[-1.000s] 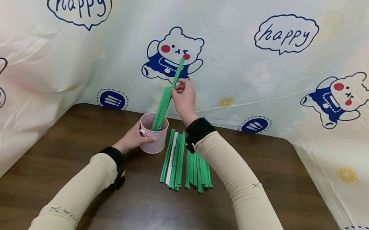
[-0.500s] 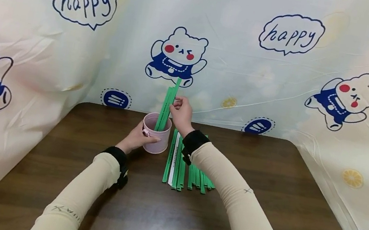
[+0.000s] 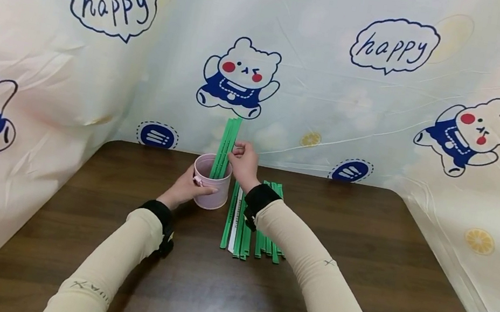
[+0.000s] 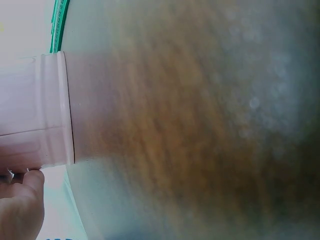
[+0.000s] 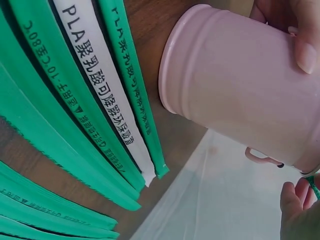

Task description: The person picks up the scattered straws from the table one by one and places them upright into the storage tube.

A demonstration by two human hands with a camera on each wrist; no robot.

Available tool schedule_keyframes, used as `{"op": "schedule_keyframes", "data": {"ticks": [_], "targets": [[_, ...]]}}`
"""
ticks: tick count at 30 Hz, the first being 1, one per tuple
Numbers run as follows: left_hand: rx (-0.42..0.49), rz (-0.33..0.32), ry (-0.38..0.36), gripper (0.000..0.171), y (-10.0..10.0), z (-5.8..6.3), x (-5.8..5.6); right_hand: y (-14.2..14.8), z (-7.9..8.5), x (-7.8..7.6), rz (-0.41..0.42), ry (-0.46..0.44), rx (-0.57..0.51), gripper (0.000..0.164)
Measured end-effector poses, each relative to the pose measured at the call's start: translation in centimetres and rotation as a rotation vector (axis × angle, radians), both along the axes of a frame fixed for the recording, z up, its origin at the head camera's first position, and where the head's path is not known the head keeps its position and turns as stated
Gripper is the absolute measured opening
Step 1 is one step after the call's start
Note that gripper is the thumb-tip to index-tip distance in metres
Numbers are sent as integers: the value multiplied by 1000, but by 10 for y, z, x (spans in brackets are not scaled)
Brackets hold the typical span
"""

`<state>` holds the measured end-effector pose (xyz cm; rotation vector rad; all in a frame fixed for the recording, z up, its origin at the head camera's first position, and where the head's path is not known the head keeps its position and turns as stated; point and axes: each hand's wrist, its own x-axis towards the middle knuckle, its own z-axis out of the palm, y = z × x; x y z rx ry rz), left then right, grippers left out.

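Observation:
A small pink bucket (image 3: 211, 197) stands on the table, and several green-wrapped drinking straws (image 3: 223, 146) lean upright in it. My left hand (image 3: 184, 187) grips the bucket from the left, its thumb across the front. At the bucket's right rim my right hand (image 3: 244, 165) pinches a green-wrapped straw (image 3: 235, 134), which stands in the bucket beside the others. In the right wrist view, only a short green piece shows at the fingertips of that hand (image 5: 299, 207). The left wrist view shows the bucket (image 4: 30, 110) with part of my left hand (image 4: 22, 205) against its side.
On the brown table (image 3: 209, 291), right of the bucket, lie several green-wrapped straws (image 3: 243, 245) and a white-wrapped straw (image 3: 234, 230). Another group of green-wrapped straws (image 3: 269, 246) lies farther right, partly behind my right forearm. A printed cloth (image 3: 316, 79) hangs behind the table.
My right hand has come down with the straw, which has sunk into the bucket until its top is level with the others. My left hand stays on the bucket.

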<state>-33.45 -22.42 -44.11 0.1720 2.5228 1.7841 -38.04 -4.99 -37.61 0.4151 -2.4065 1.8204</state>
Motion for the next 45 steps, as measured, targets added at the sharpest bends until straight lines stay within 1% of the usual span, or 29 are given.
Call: {"op": "schedule_keyframes", "data": {"ticks": [7, 13, 18, 22, 26, 30, 35, 38, 43, 44, 45], "targets": [[-10, -3, -5, 95, 4, 1, -1, 5, -4, 1, 5, 0, 22, 36], [-10, -12, -4, 96, 7, -1, -2, 14, -5, 2, 4, -11, 57, 36], [-5, -1, -22, 99, 7, -2, -1, 31, 1, -8, -34, -18, 74, 34], [2, 1, -32, 100, 6, 0, -1, 52, 8, -18, -86, 21, 88, 33], [-17, 13, -22, 99, 5, 1, 1, 76, 12, -25, -108, 38, 140, 33], [-20, 8, -8, 98, 5, 2, 1, 100, 11, -30, -99, 0, 174, 33], [-12, 2, -7, 97, 5, 3, 0, 129, 1, -34, -87, -70, 263, 32], [-22, 3, 2, 98, 5, 4, -1, 142, -9, -35, -68, -130, 330, 31], [-32, -1, 3, 100, 3, 2, -3, 155, -27, -30, -39, -236, 476, 32], [-37, 0, 1, 100, 3, 2, -3, 157, -30, -28, -32, -254, 503, 26], [-41, -1, 1, 102, 4, 1, -3, 159, -34, -27, -27, -267, 520, 26]]}}
